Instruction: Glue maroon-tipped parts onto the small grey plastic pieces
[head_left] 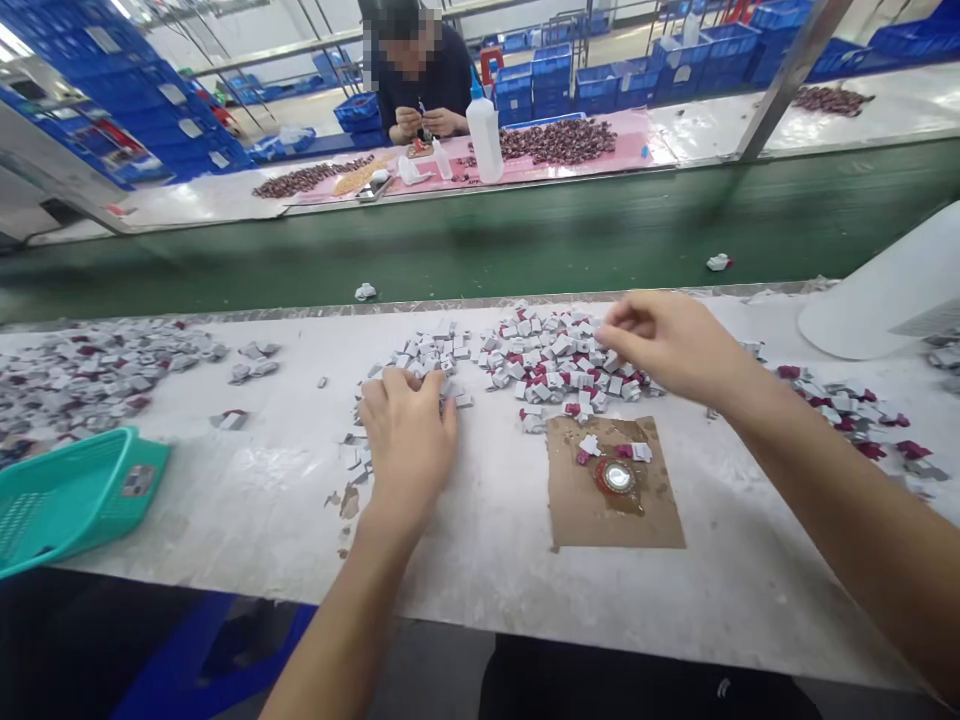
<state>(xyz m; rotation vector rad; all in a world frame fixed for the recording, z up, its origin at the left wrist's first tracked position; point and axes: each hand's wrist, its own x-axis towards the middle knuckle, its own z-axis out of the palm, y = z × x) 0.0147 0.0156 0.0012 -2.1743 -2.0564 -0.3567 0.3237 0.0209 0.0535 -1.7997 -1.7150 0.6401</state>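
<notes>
My left hand (409,430) rests on a pile of small light-grey plastic pieces (431,352). Its fingers are curled down, and their tips are hidden among the pieces. To the right, my right hand (664,335) hovers at the edge of a heap of grey pieces joined with maroon ones (555,355). Its thumb and forefinger are pinched together, but anything between them is too small to make out. In front of that heap lies a square of brown cardboard (577,515). On it sit a small round cap-like dish (618,477) in a wet patch and two grey-and-maroon pieces (634,452).
A teal basket (142,480) stands at the left, before another heap of pieces (97,365). A white container (892,290) leans in at the right. Behind the table runs a green belt (480,240); across it, a person (424,70) works near a white bottle (486,135).
</notes>
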